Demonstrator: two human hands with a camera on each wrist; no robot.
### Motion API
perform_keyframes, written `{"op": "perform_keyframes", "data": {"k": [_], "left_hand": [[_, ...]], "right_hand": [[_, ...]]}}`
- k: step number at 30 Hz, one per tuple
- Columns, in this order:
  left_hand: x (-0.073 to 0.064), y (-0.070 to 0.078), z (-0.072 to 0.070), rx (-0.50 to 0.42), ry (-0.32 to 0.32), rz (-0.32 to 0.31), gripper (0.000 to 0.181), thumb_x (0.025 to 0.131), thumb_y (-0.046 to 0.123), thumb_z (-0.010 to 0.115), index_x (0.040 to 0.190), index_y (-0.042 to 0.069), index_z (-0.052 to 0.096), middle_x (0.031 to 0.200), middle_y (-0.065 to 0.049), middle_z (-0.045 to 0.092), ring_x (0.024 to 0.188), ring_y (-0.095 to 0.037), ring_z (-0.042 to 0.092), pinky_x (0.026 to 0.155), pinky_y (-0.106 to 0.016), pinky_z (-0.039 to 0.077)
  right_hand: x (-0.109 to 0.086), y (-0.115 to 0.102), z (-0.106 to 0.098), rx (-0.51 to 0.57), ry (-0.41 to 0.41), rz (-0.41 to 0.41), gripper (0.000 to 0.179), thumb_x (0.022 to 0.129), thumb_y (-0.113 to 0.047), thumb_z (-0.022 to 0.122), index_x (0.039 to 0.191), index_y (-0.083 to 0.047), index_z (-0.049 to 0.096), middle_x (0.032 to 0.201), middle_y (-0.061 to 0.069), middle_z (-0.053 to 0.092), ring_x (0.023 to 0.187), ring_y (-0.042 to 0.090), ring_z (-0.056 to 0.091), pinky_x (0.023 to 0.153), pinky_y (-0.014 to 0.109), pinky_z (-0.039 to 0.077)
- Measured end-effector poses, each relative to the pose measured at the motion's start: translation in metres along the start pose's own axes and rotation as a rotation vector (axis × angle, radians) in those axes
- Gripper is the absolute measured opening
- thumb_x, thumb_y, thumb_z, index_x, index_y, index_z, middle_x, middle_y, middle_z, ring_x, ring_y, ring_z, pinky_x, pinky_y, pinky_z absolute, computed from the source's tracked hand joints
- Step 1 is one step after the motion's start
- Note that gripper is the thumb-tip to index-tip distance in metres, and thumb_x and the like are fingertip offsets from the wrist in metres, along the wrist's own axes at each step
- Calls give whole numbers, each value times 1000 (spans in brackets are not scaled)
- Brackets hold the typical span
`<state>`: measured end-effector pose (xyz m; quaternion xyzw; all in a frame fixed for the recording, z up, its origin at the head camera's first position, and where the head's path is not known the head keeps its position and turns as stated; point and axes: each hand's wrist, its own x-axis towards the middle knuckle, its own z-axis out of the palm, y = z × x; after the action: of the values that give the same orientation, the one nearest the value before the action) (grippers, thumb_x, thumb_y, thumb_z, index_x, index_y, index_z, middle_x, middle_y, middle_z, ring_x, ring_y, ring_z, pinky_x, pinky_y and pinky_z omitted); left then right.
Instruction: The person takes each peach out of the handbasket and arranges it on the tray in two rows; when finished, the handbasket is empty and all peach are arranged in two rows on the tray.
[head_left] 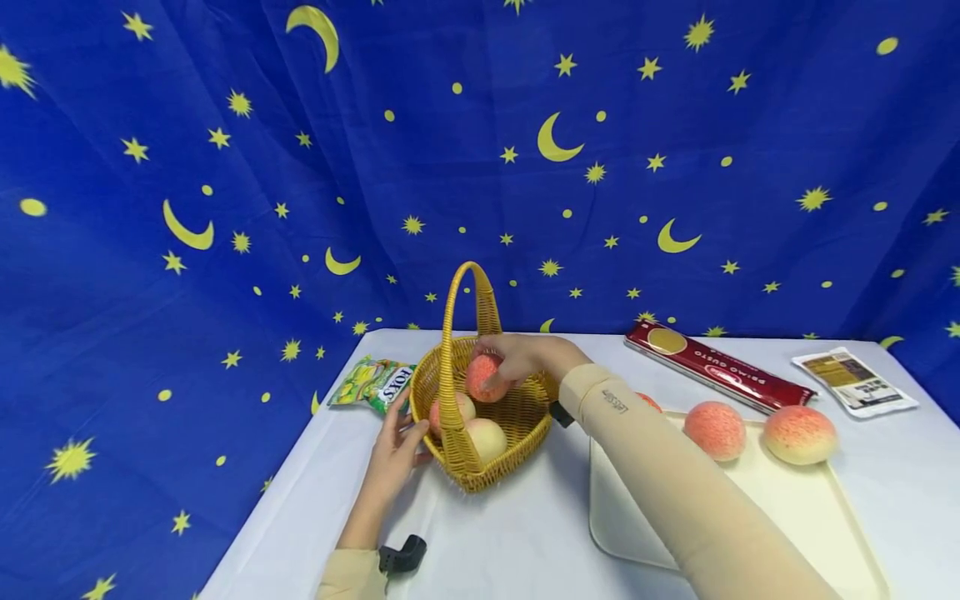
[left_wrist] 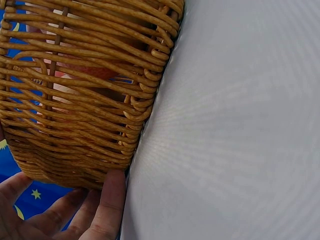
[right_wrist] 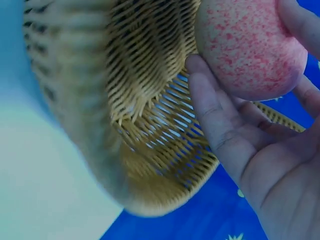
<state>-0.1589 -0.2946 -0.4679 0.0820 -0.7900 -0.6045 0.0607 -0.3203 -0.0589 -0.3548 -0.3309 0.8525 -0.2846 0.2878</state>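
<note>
A yellow wicker basket (head_left: 540, 427) with a tall arched handle stands on the table. My right hand (head_left: 517, 357) holds a speckled red peach (head_left: 486, 379) over the basket's inside; in the right wrist view fingers and thumb grip the peach (right_wrist: 250, 47) from its sides. Two more peaches lie in the basket: a pinkish one (head_left: 467, 405) partly behind the handle and a paler one (head_left: 489, 439) near the front. My left hand (head_left: 396, 454) rests against the basket's left side. In the left wrist view its extended fingertips (left_wrist: 114, 187) touch the woven wall (left_wrist: 80, 135) low down.
Right of the basket lies a cream tray (head_left: 630, 533) with two peaches, one red (head_left: 715, 431) and one two-toned (head_left: 800, 435); another (head_left: 649, 402) is mostly hidden by my right sleeve. Behind are a red pasta package (head_left: 716, 364) and a white pouch (head_left: 855, 382). A green candy bag (head_left: 372, 383) sits left.
</note>
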Motion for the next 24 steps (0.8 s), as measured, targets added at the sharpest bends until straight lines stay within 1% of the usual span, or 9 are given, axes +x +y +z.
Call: {"op": "perform_keyframes", "data": {"k": [4, 8, 12, 16, 21, 24], "left_hand": [[0, 1, -1, -2, 3, -7, 69, 112, 28, 60, 171, 31, 26, 159, -29, 44, 138, -45, 59, 92, -46, 69], [0, 0, 0, -4, -4, -12, 69, 112, 27, 59, 171, 31, 25, 159, -28, 45, 137, -44, 60, 92, -45, 69], [0, 0, 0, -9, -5, -7, 68, 112, 25, 60, 171, 31, 26, 158, -29, 45, 137, -44, 60, 92, -45, 69], [1, 0, 0, -7, -4, 0, 68, 112, 24, 59, 171, 31, 27, 158, -29, 45, 136, -44, 60, 91, -45, 69], [1, 0, 0, 1, -2, 1, 68, 112, 25, 59, 171, 30, 26, 157, -30, 45, 136, -44, 60, 90, -45, 70], [1, -1, 0, 0, -2, 3, 68, 112, 25, 60, 171, 30, 27, 158, -30, 45, 137, -45, 59, 90, -45, 70]], "right_hand": [[-13, 1, -5, -73, 34, -70, 56, 97, -27, 80, 146, -22, 55, 143, 7, 61, 132, 27, 58, 113, 46, 55], [-28, 4, -10, -98, 60, -122, 55, 97, -30, 80, 146, -24, 55, 145, 6, 61, 133, 28, 58, 114, 48, 55], [-45, 9, -14, -92, 68, -187, 57, 97, -27, 79, 148, -21, 54, 143, 6, 62, 131, 26, 60, 112, 46, 56], [-63, 14, -18, -79, 81, -250, 56, 97, -26, 79, 147, -19, 54, 138, 5, 66, 124, 23, 64, 108, 44, 58], [-89, 19, -18, -33, 85, -259, 56, 97, -27, 80, 147, -21, 54, 136, 5, 66, 115, 20, 68, 100, 39, 62], [-105, 22, -17, 1, 87, -270, 57, 96, -26, 81, 147, -20, 55, 136, 6, 64, 110, 19, 69, 95, 35, 63]]}}
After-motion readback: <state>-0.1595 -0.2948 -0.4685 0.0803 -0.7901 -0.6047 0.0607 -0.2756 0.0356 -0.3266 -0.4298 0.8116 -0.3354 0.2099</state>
